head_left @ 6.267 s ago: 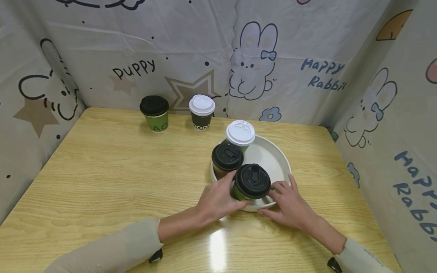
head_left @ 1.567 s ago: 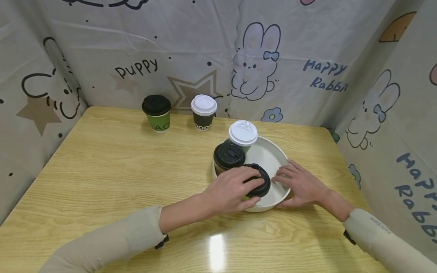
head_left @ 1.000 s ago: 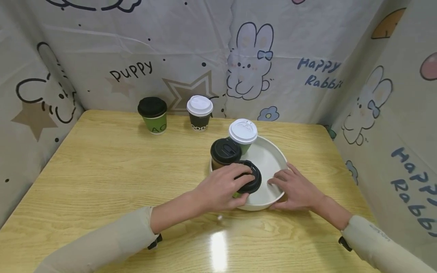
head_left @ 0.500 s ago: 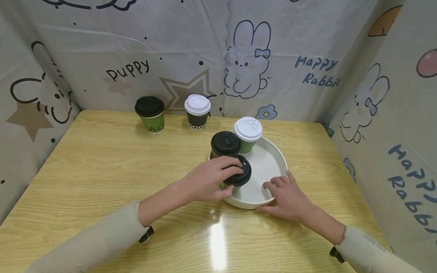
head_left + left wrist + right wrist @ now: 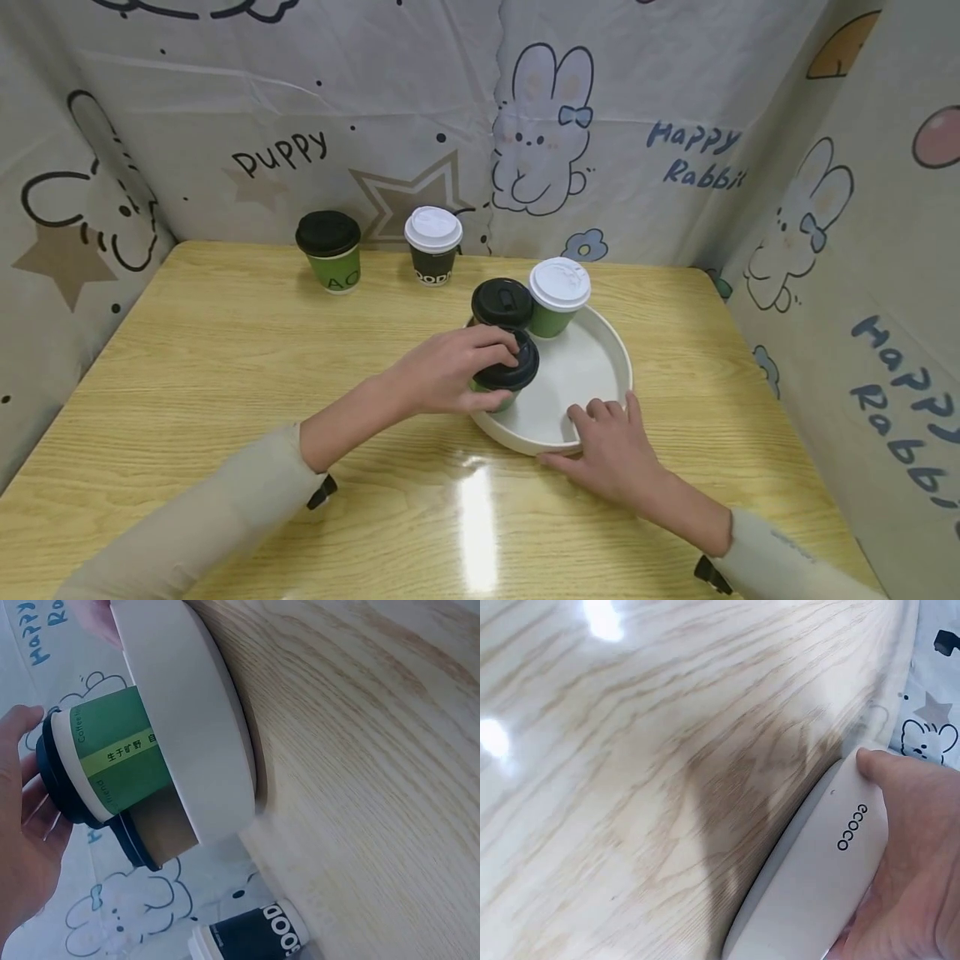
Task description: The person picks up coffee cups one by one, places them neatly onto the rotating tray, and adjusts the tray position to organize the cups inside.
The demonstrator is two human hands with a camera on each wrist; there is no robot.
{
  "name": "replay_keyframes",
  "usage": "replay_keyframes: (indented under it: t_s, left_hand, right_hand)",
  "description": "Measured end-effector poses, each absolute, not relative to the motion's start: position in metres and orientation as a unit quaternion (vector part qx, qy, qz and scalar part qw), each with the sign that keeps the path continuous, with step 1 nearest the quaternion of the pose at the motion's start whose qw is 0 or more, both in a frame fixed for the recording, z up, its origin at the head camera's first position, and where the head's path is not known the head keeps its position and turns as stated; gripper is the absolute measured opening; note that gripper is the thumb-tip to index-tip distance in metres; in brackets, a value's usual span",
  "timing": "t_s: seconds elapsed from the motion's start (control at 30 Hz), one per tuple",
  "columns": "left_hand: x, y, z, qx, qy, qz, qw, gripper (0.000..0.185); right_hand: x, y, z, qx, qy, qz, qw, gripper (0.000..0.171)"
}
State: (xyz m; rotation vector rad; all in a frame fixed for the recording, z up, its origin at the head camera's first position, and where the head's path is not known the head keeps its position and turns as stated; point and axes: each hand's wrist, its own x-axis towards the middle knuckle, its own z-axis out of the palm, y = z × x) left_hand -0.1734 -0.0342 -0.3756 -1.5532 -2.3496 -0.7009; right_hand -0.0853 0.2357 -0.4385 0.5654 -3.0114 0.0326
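A round white tray (image 5: pixel 621 360) lies on the wooden table and holds three lidded paper cups. My left hand (image 5: pixel 480 371) grips from above the black lid of the green cup (image 5: pixel 508 377) at the tray's near-left edge. In the left wrist view that green cup (image 5: pixel 120 761) stands against the tray wall (image 5: pixel 187 712), with my fingers (image 5: pixel 19 825) on its lid. Behind it stand a brown cup with a black lid (image 5: pixel 502 302) and a green cup with a white lid (image 5: pixel 558 287). My right hand (image 5: pixel 581 433) holds the tray's near rim, fingers inside and thumb (image 5: pixel 900 772) outside.
Two more cups stand at the back of the table: a green one with a black lid (image 5: pixel 328 250) and a black one with a white lid (image 5: pixel 432 243). Printed cloth walls close in the table on three sides. The tray wall reads "ECOCO" (image 5: pixel 847 825).
The tray has turned clockwise: the green cup under my left hand went left and farther, the white-lidded cup went right. My right hand slid round the rim to the near side.
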Motion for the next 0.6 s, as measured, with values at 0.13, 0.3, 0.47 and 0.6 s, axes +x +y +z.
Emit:
replay_keyframes:
  t_s: [0.13,0.3,0.47,0.6]
  left_hand:
    - [-0.177,-0.034,-0.378,-0.526,-0.806,-0.242,0.126,0.031]
    - [-0.18,-0.034,-0.378,-0.523,-0.806,-0.246,0.128,0.031]
    - [-0.181,-0.035,-0.378,-0.52,-0.808,-0.251,0.117,0.03]
    - [-0.181,-0.035,-0.377,-0.517,-0.809,-0.255,0.111,0.029]
  right_hand:
    - [-0.084,0.231,-0.439,0.177,-0.983,-0.002,0.041,0.074]
    - [-0.083,0.226,-0.438,0.177,-0.983,-0.016,0.047,0.075]
    - [-0.083,0.223,-0.438,0.169,-0.984,-0.018,0.045,0.075]
    - [-0.084,0.224,-0.439,0.17,-0.984,-0.019,0.044,0.075]
